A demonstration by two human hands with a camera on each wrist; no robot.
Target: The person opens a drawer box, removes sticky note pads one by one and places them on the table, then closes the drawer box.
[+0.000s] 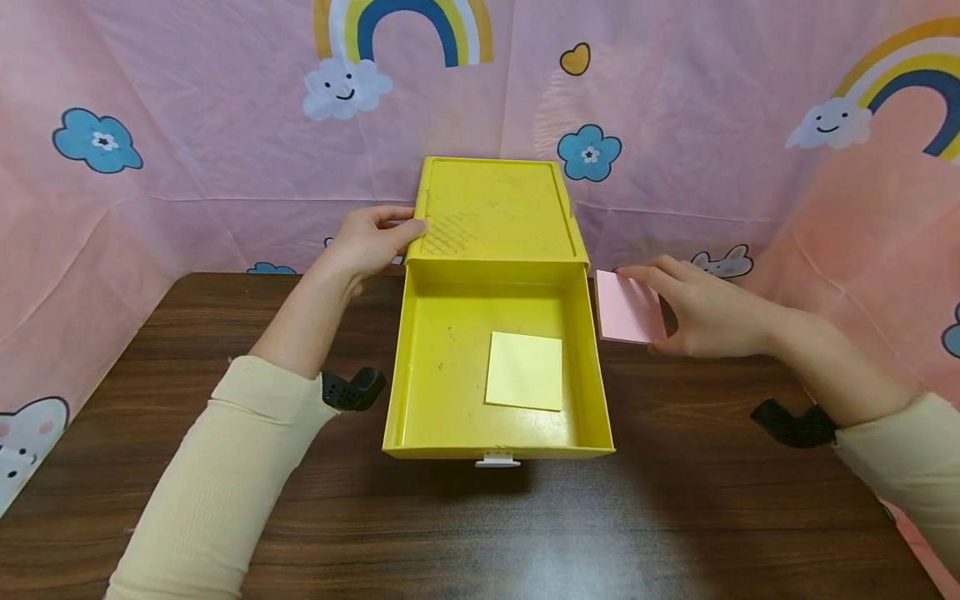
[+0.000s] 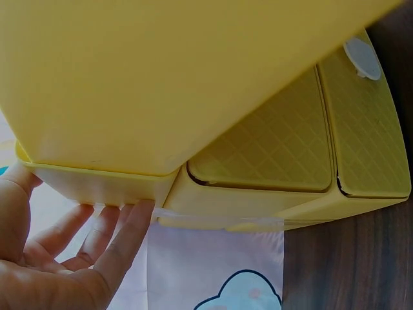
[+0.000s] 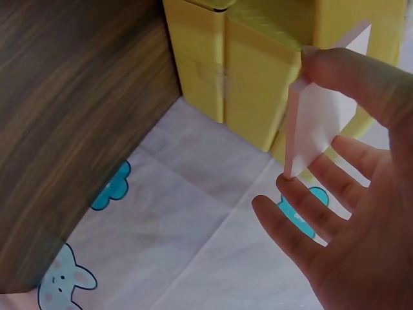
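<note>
A yellow drawer cabinet (image 1: 495, 208) stands on the table with its top drawer (image 1: 442, 367) pulled out. Inside the drawer, towards its front right, lies a square pad of pale yellow sticky notes (image 1: 524, 371). My left hand (image 1: 371, 242) holds the cabinet's upper left edge, thumb over the top; in the left wrist view its fingers (image 2: 126, 242) touch the side wall. Just right of the drawer, my right hand (image 1: 705, 308) pinches a pink sticky note pad (image 1: 628, 308) between thumb and fingers. The right wrist view shows this pad (image 3: 319, 119) edge-on, beside the cabinet.
Lower drawers (image 2: 264, 135), shut, with a white knob (image 2: 362, 58), sit beneath the open one. The drawer's white handle (image 1: 497, 460) points towards me over the dark wooden table (image 1: 315, 525). A pink patterned cloth (image 1: 225, 108) hangs behind and at both sides.
</note>
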